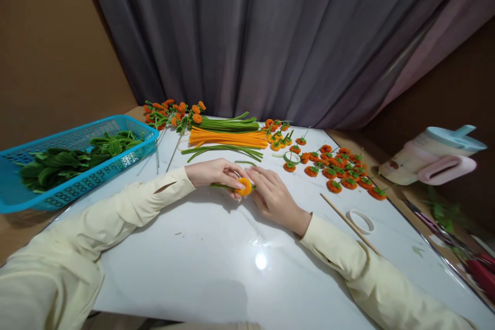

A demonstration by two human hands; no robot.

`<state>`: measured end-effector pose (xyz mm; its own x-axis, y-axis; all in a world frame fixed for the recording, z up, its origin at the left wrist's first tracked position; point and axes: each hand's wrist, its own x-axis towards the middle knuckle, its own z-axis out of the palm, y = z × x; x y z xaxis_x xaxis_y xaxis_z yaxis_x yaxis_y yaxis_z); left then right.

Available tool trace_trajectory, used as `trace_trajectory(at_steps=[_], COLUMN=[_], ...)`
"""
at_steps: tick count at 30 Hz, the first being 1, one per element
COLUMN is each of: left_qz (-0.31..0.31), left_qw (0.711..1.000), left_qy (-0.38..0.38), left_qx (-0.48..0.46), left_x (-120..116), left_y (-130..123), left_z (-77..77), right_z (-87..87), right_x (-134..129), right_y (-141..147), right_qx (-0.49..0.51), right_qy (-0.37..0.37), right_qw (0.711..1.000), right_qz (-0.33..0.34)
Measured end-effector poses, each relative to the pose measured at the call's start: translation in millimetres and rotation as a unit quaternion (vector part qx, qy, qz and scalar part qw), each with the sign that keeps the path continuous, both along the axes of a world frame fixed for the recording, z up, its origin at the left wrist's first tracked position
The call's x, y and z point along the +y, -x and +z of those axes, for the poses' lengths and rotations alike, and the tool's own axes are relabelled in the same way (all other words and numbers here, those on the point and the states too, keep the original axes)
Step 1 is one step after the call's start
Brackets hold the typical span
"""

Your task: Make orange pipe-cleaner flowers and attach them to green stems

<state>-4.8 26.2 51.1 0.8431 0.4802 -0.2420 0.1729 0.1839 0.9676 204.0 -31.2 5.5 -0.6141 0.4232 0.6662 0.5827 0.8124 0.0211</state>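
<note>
Over the middle of the white tabletop, my left hand [224, 174] pinches a yellow-orange fuzzy pipe-cleaner flower [243, 186] between thumb and fingers. Close against its right side, my right hand [273, 193] has its fingers closed on a green pipe cleaner [246, 163], whose end shows above the fingertips. Another green length [218, 185] sticks out to the left under my left hand. The fingers partly hide where green and yellow meet. Just beyond my hands lie loose green pipe cleaners [220, 151] and a bundle of orange ones [228, 137].
A blue basket [96, 165] with green leaves stands at the left. Finished orange flowers [340, 162] spread at the right, near a tape roll [360, 221] and a thin wooden stick [348, 221]. A lidded cup [425, 157] and scissors [436, 229] lie farther right.
</note>
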Motion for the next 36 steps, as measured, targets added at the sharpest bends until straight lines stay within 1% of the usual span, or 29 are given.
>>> trace_trajectory(at_steps=[2, 3, 6, 8, 11, 16, 18, 20, 22, 25, 27, 30, 32, 36], left_qz=[0.027, 0.041, 0.058, 0.044, 0.021, -0.033, -0.043, -0.044, -0.042, -0.046, -0.051, -0.048, -0.05, -0.07], left_qw=[0.998, 0.995, 0.984, 0.981, 0.977, 0.973, 0.967, 0.955, 0.937, 0.905, 0.882, 0.854, 0.857, 0.89], left_qy=[-0.049, -0.077, -0.144, -0.164, -0.19, -0.199, -0.225, -0.27, -0.329, -0.407, -0.449, -0.493, -0.491, -0.438], left_qx=[0.024, 0.04, 0.083, 0.092, 0.099, 0.111, 0.108, 0.11, 0.113, 0.117, 0.133, 0.157, 0.146, 0.107], left_x=[-0.4, -1.3, -7.6, -13.2, -18.8, -16.5, -15.8, -17.1, -20.3, -26.8, -31.0, -34.4, -34.2, -28.7], left_y=[-0.9, -1.7, -5.0, -7.0, -7.7, -2.1, -0.4, 0.0, -0.6, -2.0, -2.6, -3.1, -3.2, -2.6], left_z=[3.5, 5.2, 8.5, 9.5, 10.0, 9.0, 8.4, 8.9, 10.7, 14.8, 16.9, 17.8, 17.4, 17.5], right_z=[2.1, 2.7, 2.0, -0.1, -3.2, -4.7, -4.8, -5.0, -5.5, -6.0, -5.8, -5.0, -4.8, -5.6], right_x=[-3.4, -5.2, -8.8, -8.8, -6.8, -6.4, -7.1, -7.6, -7.6, -7.2, -7.1, -7.5, -8.1, -9.7], right_y=[0.2, 0.9, 5.6, 9.0, 11.0, 10.4, 10.7, 11.2, 11.2, 10.4, 10.0, 10.2, 10.6, 10.8], right_qx=[0.023, 0.026, 0.011, 0.009, 0.016, 0.051, 0.065, 0.073, 0.072, 0.046, 0.026, 0.024, 0.034, 0.055], right_qy=[-0.005, -0.011, -0.013, 0.004, 0.022, 0.033, 0.039, 0.054, 0.067, 0.049, 0.037, 0.058, 0.082, 0.125], right_qw=[0.999, 0.999, 1.0, 1.0, 0.999, 0.998, 0.997, 0.995, 0.994, 0.997, 0.998, 0.997, 0.994, 0.988], right_qz=[-0.033, -0.035, -0.004, 0.015, 0.021, 0.022, 0.03, 0.034, 0.041, 0.048, 0.047, 0.05, 0.056, 0.075])
